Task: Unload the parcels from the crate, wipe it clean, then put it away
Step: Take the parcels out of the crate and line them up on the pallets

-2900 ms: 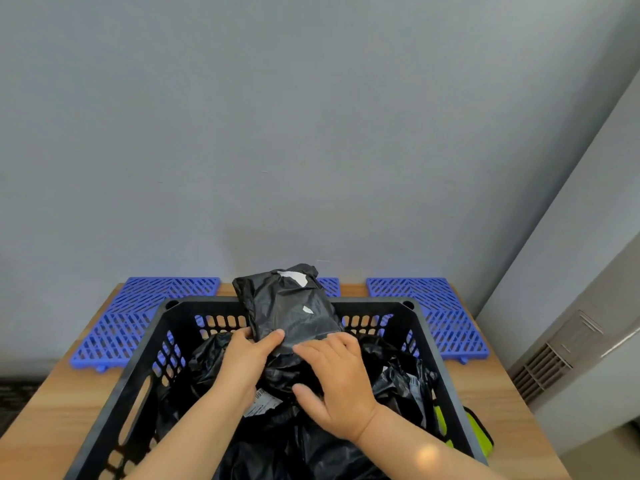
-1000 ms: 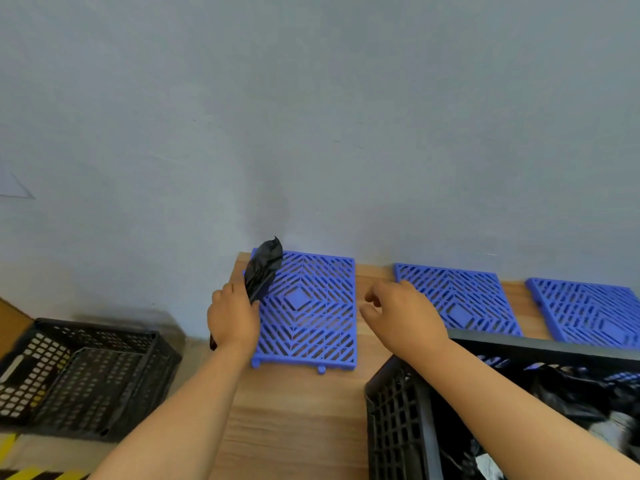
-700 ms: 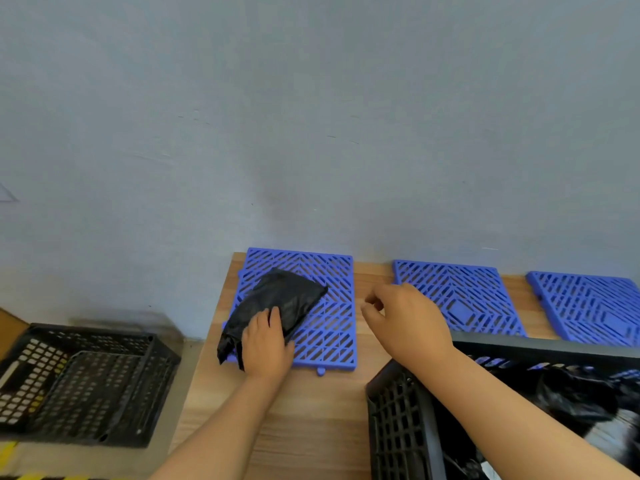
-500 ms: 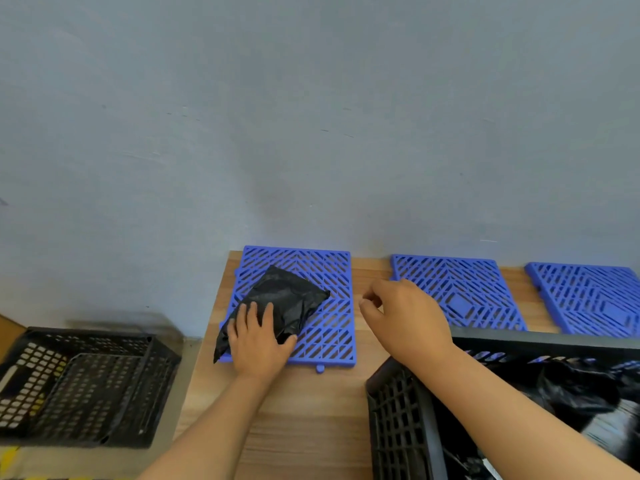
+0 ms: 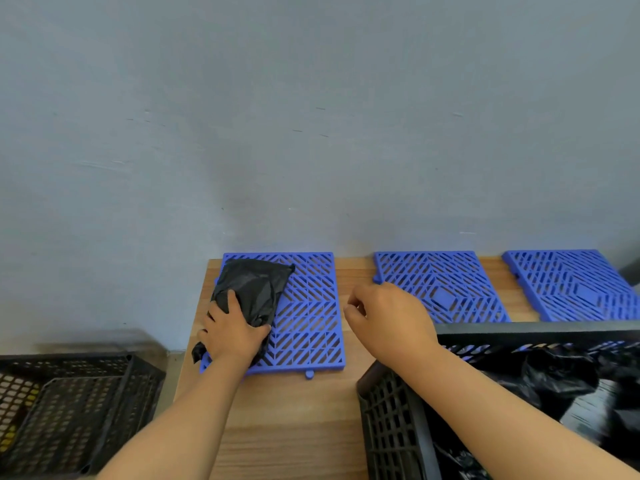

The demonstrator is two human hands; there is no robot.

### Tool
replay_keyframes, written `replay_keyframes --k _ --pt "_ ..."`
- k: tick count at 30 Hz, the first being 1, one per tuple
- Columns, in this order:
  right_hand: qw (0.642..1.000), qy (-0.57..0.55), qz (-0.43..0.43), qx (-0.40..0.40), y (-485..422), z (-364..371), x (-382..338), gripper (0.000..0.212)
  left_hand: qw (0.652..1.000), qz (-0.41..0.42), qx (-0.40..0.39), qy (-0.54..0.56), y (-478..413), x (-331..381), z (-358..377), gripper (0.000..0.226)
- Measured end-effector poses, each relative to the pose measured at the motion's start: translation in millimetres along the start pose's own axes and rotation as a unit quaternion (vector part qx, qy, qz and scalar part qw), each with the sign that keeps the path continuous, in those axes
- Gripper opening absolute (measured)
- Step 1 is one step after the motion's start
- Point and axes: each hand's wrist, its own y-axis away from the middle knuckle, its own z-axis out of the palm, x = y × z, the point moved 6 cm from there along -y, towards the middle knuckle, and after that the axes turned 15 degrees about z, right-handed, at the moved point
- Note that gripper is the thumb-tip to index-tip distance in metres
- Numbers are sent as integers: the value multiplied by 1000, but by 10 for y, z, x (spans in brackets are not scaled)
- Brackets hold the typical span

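A black plastic-wrapped parcel lies on the left part of a blue slotted mat at the table's back left. My left hand rests on the parcel's near end, fingers spread over it. My right hand hovers over the table between the left and middle mats, fingers loosely curled and holding nothing. The black crate stands at the lower right, its far rim under my right forearm. Several more black parcels lie inside it.
Two more blue mats, a middle one and a right one, lie along the grey wall. The wooden table ends at its left edge just beside the parcel. Below it on the floor stand stacked black crates.
The parcel came out of the crate and went onto the left mat. In the last half second my left hand turned it and slid it toward the mat's left side. My right hand barely moved.
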Motion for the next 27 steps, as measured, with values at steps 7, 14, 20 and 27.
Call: replay_keyframes --k 7,14,20,27 --pt "1000 17 18 13 -37 30 40 27 998 -12 -50 -30 -5 -72 105 106" --pt "999 13 18 32 -43 46 56 27 992 91 84 -14 351 299 -194 99" --pt "998 -28 23 48 6 -27 70 27 977 158 134 56 981 931 -497 100" --pt "990 -117 -8 81 162 -325 361 18 945 189 143 224 1644 1441 -734 68"
